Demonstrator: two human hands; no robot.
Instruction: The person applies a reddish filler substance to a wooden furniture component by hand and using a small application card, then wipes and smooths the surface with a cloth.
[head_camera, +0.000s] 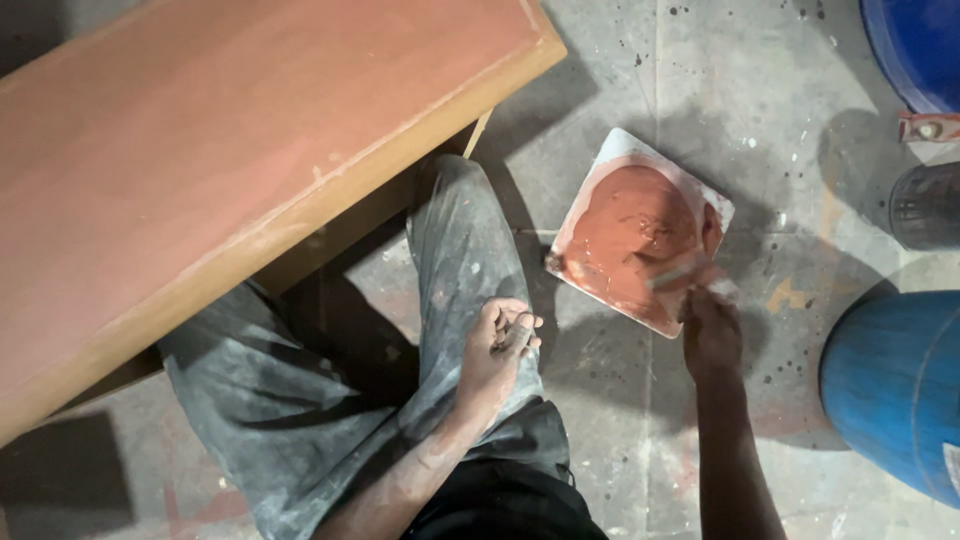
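A white label (951, 468) sits at the right frame edge on the blue drum (895, 385); no other packages, signs or screens are visible.

Landmark: reddish-brown wooden board (220, 170) with pale edge, lying slantwise, filling upper left.
Grey dust-smeared trousers (450, 260), bent knee emerging from under board's lower right edge, running down toward bottom centre.
Concrete floor (620, 420) right of and below board, grey, speckled with dark spots and pale paint marks.
Blue drum (895, 390) far right of board, low. Second blue drum (920, 45) far right, level with board's top corner.
Dark ribbed round container (925, 205) between the two drums.
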